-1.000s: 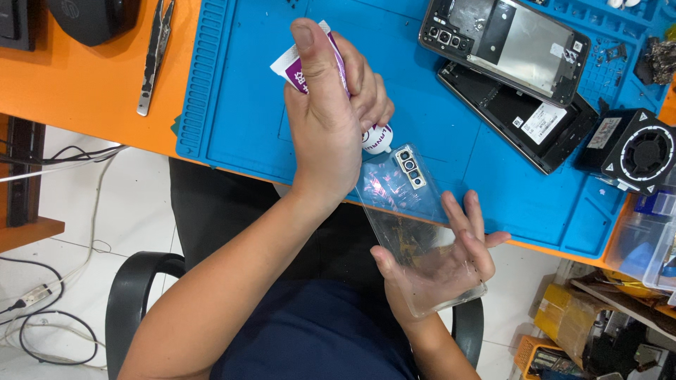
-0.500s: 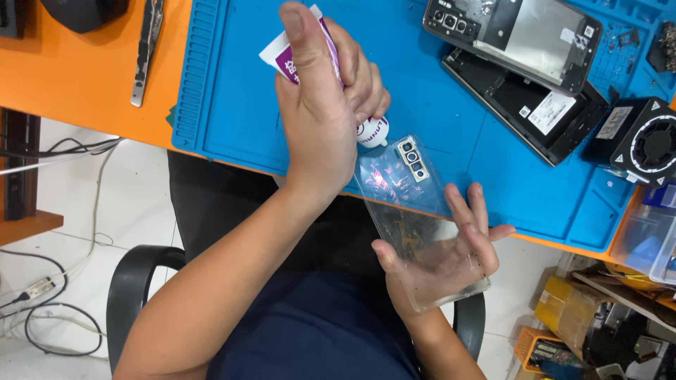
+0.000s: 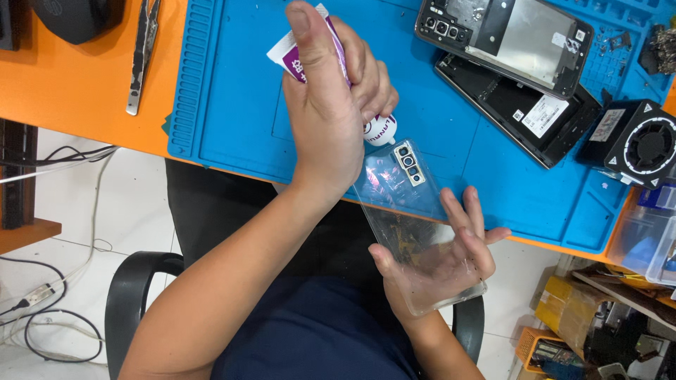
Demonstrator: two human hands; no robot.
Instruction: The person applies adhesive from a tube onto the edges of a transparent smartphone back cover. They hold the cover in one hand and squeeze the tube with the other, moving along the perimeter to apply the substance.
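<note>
Head view: the left hand (image 3: 331, 105) grips a purple-and-white glue tube (image 3: 310, 53), nozzle down at the camera end of a clear phone back cover (image 3: 415, 218). The right hand (image 3: 443, 267), fingers spread, cradles that cover just near the blue mat (image 3: 232, 105) on the orange bench (image 3: 63, 91). Gluing looks underway; next calls for a steady bead along the rim.

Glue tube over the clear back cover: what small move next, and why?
Probably run the glue tube slowly along the edge of the clear back cover. The left hand has its nozzle tipped down at the camera-cutout end, and the right hand supports the cover from beneath, off the blue mat.
</note>
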